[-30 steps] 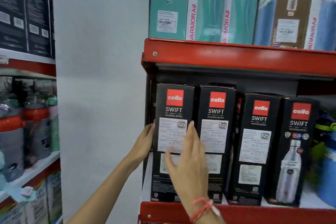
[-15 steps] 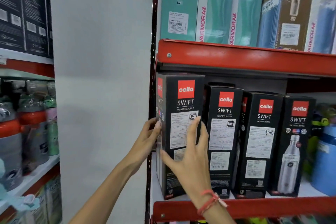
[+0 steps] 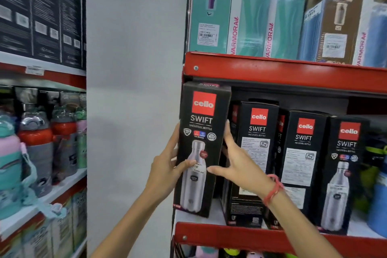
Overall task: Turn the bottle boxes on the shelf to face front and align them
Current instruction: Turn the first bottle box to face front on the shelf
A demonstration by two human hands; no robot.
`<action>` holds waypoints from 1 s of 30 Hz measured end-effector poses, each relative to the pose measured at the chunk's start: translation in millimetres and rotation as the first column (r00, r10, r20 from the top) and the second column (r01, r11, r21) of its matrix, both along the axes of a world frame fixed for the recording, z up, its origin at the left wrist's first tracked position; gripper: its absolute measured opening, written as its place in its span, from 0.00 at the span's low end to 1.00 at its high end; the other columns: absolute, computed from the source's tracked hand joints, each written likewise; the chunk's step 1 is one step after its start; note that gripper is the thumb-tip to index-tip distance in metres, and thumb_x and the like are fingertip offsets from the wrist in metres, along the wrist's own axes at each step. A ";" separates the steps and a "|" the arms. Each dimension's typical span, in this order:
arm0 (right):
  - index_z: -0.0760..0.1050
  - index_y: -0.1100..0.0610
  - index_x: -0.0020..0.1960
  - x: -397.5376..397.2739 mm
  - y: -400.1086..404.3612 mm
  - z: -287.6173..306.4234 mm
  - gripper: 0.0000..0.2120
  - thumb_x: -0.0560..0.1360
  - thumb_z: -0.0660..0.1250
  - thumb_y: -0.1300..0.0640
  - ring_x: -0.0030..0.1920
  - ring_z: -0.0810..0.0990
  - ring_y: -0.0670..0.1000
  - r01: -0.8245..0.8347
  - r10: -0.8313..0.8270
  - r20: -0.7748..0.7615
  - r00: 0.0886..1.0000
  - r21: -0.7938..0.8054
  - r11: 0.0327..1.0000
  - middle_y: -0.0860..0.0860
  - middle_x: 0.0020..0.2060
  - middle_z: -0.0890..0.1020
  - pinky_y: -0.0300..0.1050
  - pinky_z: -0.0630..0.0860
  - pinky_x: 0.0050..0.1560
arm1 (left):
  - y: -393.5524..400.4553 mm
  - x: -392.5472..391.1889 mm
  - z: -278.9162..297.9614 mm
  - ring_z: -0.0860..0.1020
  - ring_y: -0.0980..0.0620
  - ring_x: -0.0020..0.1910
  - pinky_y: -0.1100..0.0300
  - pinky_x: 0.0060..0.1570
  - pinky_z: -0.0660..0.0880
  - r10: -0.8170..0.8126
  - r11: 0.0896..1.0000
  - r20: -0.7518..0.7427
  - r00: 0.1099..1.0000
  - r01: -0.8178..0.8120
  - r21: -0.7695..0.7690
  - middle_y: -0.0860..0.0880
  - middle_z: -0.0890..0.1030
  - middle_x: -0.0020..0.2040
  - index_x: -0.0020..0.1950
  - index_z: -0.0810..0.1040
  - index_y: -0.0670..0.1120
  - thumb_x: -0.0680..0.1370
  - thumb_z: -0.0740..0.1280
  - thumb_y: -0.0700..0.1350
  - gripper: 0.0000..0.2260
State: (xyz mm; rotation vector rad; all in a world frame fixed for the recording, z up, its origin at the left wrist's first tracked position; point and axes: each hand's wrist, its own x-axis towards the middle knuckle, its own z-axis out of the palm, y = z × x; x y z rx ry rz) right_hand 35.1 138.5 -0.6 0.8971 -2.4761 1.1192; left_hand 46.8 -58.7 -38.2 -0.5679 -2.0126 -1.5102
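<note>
held box: black Cello Swift box (image 3: 202, 148), leftmost in the row, bottle picture facing out, tilted a little, sits forward of the others at the shelf's left end
left hand: left hand (image 3: 165, 165) wraps the box's left edge, thumb across the front
right hand: right hand (image 3: 238, 165) grips the box's right edge, thumb on the front; red thread bracelet (image 3: 273, 189) on the wrist
row: second box (image 3: 254, 153) and third box (image 3: 301, 159) show their white text-label sides; fourth box (image 3: 343, 174) shows the bottle picture
surface: white shelf board (image 3: 211, 219) with a red front lip (image 3: 272, 239); red upper shelf edge (image 3: 293, 73) just above the box tops
above: teal, brown and blue Varmora boxes (image 3: 272, 12)
room: plain white pillar (image 3: 134, 90) left of the rack
left rack: loose bottles with red, pink and teal parts (image 3: 37, 148), dark boxes (image 3: 41, 10) on the tier above; all blurred
</note>
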 end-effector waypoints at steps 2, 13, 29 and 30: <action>0.27 0.38 0.73 -1.2 0.5 1.7 0.57 0.72 0.72 0.63 0.70 0.68 0.43 0.005 -0.004 0.014 1.000 -0.031 1.000 0.44 0.74 0.65 0.51 0.66 0.72 | 10.4 -1.7 0.2 0.81 0.55 0.59 0.49 0.57 0.79 0.070 0.997 -0.026 0.997 -0.070 -0.018 0.58 0.80 0.62 0.72 0.51 0.73 0.74 0.72 0.45 0.40; 0.28 0.43 0.73 -10.3 -2.4 -26.1 0.51 0.75 0.66 0.67 0.38 0.75 0.42 0.286 -0.287 -0.118 0.951 -0.023 0.958 0.52 0.55 0.78 0.34 0.71 0.42 | 43.1 -10.0 -20.0 0.80 0.57 0.55 0.51 0.57 0.79 0.227 0.973 0.047 0.973 -0.224 -0.057 0.57 0.78 0.65 0.75 0.47 0.68 0.75 0.71 0.49 0.40; 0.55 0.61 0.76 -3.1 8.2 -21.3 0.42 0.72 0.67 0.40 0.60 0.69 0.62 0.826 -0.858 -0.291 0.424 -0.265 0.498 0.63 0.67 0.67 0.56 0.77 0.50 | 55.0 -8.3 -31.5 0.71 0.54 0.67 0.53 0.63 0.73 0.359 0.933 0.045 0.932 -0.360 0.010 0.55 0.68 0.70 0.75 0.56 0.59 0.76 0.69 0.46 0.32; 0.51 0.60 0.77 -3.2 7.9 -19.9 0.45 0.71 0.67 0.39 0.60 0.70 0.64 0.828 -0.859 -0.237 0.454 -0.246 0.505 0.64 0.69 0.65 0.57 0.77 0.49 | 57.8 -7.0 -31.5 0.69 0.57 0.66 0.55 0.63 0.72 0.401 0.916 0.005 0.916 -0.401 0.005 0.52 0.68 0.71 0.75 0.58 0.55 0.76 0.69 0.46 0.31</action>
